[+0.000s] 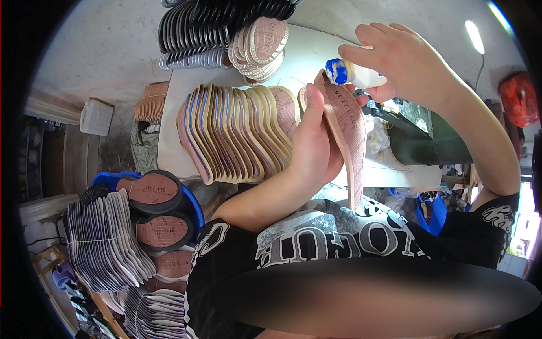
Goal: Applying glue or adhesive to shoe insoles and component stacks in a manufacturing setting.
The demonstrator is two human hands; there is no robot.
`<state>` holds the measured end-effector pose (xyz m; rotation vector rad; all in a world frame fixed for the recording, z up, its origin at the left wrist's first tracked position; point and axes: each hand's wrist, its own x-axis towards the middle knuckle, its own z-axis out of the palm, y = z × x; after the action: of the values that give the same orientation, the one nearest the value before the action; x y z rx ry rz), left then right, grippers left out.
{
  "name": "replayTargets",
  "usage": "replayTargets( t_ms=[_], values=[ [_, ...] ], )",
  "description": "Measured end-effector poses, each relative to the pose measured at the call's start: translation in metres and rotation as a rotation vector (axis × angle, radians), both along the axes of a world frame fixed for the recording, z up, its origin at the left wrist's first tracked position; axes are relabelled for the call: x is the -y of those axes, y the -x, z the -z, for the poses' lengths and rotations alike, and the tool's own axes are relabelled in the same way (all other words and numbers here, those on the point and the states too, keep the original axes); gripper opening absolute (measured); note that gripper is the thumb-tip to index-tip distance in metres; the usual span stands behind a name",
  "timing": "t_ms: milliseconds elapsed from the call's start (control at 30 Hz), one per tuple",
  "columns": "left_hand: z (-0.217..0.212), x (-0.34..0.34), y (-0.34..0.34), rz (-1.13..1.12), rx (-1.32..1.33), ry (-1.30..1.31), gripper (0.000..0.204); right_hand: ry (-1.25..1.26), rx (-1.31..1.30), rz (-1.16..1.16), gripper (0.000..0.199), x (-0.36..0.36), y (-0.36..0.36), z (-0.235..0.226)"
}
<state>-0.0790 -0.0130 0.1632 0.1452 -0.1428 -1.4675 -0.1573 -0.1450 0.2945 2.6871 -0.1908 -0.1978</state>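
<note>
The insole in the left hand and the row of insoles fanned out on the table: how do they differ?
The held insole is single, gripped by the left hand and showing its pinkish printed face; the fanned insoles stand overlapped on edge, showing mostly tan rims. Both look alike in shape and colour.

A small white squeeze bottle [361, 75] with a blue cap smeared white sits in the fingers of the right hand [409, 62], its capped end pointing left, just above the top of the insole held by the left hand [313, 144]. Whether it carries a label cannot be told. At the left, beside the tabletop [175, 101], a white rectangular plastic container [96, 117] stands on a ledge, plain-sided and tilted a little. At the far right edge hangs a crumpled red bag [518, 97]. No signs or screens show.
</note>
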Motion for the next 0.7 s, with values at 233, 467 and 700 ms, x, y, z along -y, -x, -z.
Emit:
replayTargets(
  t_ms=[233, 467, 700],
  values=[
    [-0.0008, -0.0007, 0.0023, 0.002, -0.024, 0.008, 0.058, -0.015, 0.010, 0.001, 0.067, -0.0029, 0.0004, -0.0019],
    [0.0057, 0.0026, 0.0036, 0.031, -0.038, 0.051, 0.058, -0.017, -0.027, 0.028, 0.067, -0.0057, -0.0005, -0.0054],
    [0.0083, 0.0039, 0.0049, 0.063, -0.048, 0.029, 0.069, -0.005, -0.036, 0.030, 0.067, -0.0068, -0.0018, -0.0073]
  ],
)
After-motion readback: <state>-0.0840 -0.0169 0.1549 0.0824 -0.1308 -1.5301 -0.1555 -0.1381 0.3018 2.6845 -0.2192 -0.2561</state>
